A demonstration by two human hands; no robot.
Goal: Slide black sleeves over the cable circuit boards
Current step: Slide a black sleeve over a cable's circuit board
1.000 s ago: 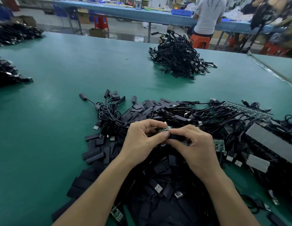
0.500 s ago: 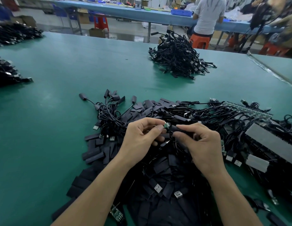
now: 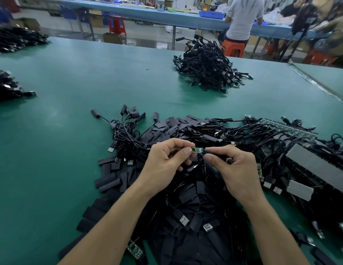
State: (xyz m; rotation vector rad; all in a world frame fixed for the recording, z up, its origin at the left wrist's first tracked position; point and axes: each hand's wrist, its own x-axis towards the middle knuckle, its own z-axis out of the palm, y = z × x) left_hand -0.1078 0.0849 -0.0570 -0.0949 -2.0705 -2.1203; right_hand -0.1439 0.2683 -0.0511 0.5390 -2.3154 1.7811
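My left hand (image 3: pixel 165 165) pinches the left end of a small green circuit board (image 3: pixel 198 150) between thumb and forefinger. My right hand (image 3: pixel 235 169) pinches a black sleeve (image 3: pixel 214 153) on the cable just right of the board; the board's green face shows bare between the two hands. Below both hands lies a heap of loose flat black sleeves (image 3: pixel 109 180) mixed with USB cables (image 3: pixel 128 138). A bare board with a cable (image 3: pixel 135 250) lies near my left forearm.
A finished-looking pile of cables (image 3: pixel 207 67) sits at the far middle of the green table (image 3: pixel 61 150). Panels of boards and cables (image 3: pixel 304 161) crowd the right side. More black piles (image 3: pixel 6 87) lie at the left edge. A person sits at a far blue bench.
My hands have drawn apart a little. The green board, nearly hidden between my fingers a second ago, now shows bare between the hands, with the sleeve off to its right.
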